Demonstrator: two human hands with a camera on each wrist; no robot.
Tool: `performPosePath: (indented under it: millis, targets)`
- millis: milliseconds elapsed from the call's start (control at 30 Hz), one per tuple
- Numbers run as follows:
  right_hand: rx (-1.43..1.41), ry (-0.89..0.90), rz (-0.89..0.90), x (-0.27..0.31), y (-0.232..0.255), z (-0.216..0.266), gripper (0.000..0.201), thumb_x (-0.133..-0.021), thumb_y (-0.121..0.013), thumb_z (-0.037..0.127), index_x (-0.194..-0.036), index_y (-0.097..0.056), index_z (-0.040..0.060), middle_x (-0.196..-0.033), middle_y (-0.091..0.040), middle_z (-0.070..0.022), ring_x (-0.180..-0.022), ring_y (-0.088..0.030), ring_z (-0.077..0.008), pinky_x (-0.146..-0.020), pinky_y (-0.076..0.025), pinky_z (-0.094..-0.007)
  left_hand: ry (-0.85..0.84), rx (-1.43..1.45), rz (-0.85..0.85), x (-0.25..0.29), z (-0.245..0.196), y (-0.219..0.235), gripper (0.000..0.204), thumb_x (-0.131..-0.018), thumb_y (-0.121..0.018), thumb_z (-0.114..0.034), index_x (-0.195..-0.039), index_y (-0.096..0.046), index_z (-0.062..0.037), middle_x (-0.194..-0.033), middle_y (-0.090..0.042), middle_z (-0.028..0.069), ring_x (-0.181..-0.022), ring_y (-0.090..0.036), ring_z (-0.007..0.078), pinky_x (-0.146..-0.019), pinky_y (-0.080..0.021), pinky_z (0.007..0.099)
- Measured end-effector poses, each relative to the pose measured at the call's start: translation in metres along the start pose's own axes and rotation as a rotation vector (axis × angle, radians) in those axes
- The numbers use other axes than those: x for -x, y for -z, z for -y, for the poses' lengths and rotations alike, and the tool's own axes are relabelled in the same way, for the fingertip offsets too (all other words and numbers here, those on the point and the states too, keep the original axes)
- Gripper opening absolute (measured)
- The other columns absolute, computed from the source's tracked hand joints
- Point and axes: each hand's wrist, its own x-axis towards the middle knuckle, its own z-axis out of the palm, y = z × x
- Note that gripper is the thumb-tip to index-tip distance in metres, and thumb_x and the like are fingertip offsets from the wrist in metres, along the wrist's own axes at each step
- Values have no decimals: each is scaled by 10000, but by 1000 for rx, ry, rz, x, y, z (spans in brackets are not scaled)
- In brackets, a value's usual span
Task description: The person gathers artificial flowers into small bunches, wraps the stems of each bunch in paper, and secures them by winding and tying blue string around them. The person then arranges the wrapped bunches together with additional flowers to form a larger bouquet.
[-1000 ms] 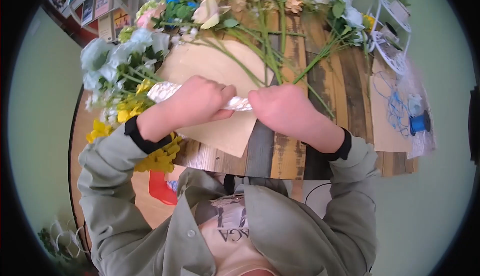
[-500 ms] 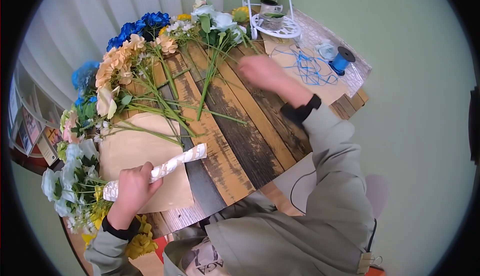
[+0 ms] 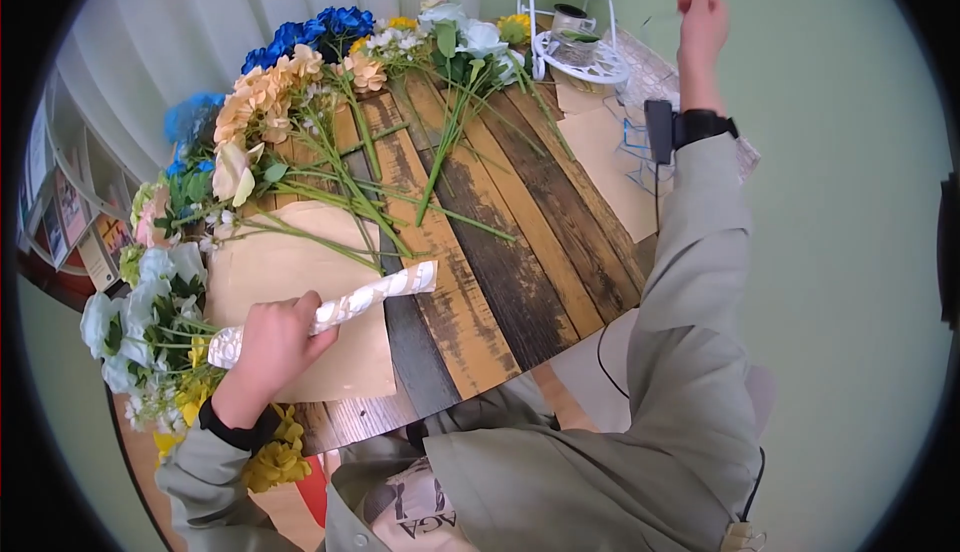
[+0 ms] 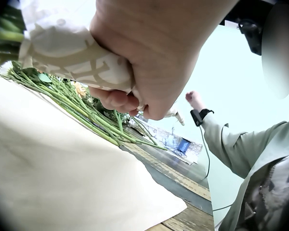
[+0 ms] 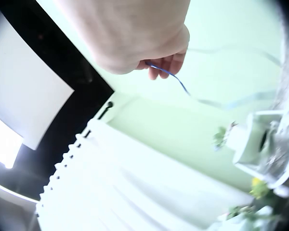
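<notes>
My left hand (image 3: 277, 344) grips a roll of white patterned wrap (image 3: 372, 299) over the beige sheet (image 3: 300, 262) at the table's left side. In the left wrist view the fingers curl round the wrap (image 4: 72, 57), and green stems enter its far end. My right hand (image 3: 703, 27) is raised beyond the table's right side. In the right wrist view that hand (image 5: 139, 38) pinches a thin blue ribbon (image 5: 176, 79), which trails off to the right. More blue ribbon (image 3: 634, 144) lies in loose loops on a paper sheet; the blue spool (image 4: 184, 145) shows in the left wrist view.
Artificial flowers (image 3: 265, 97) line the table's back and left edges, with long stems (image 3: 440, 172) reaching inward. A white two-tier stand (image 3: 580, 57) is at the back right. Yellow flowers (image 3: 275, 464) hang by the front left edge. A cable (image 3: 610, 367) runs beside the table.
My right hand has left the roll, reached to the blue ribbon's side and risen with a strand. My left hand still holds the roll, now at the left. The head view has turned.
</notes>
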Motion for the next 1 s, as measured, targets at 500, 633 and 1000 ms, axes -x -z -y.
performPosePath:
  millis: [500, 633, 1000]
  targets:
    - [-421, 1121, 1451, 341, -4, 263, 124, -718, -591, 105, -775, -483, 86, -611, -493, -48, -531, -561, -217, -416, -427, -345, 38, 43, -49, 0, 9, 3, 269, -768, -626, -328, -770, -554, -68, -569, -575, 139, -569, -592, 347, -525, -469, 439]
    - [-223, 1031, 1598, 369, 4, 251, 124, -712, -586, 94, -775, -480, 80, -605, -511, -57, -535, -574, -229, -420, -430, -350, 33, 87, -52, 2, 9, 7, 277, -770, -621, -330, -741, -560, -61, -568, -576, 149, -572, -596, 350, -527, -477, 438]
    - [-285, -328, 2184, 314, -62, 153, 152, -915, -548, 223, -970, -563, 82, -644, -533, 25, -524, -504, -47, -422, -385, -205, -42, 174, -61, 13, 8, 18, 253, -771, -643, -326, -788, -596, -78, -584, -576, 125, -546, -578, 323, -512, -447, 416]
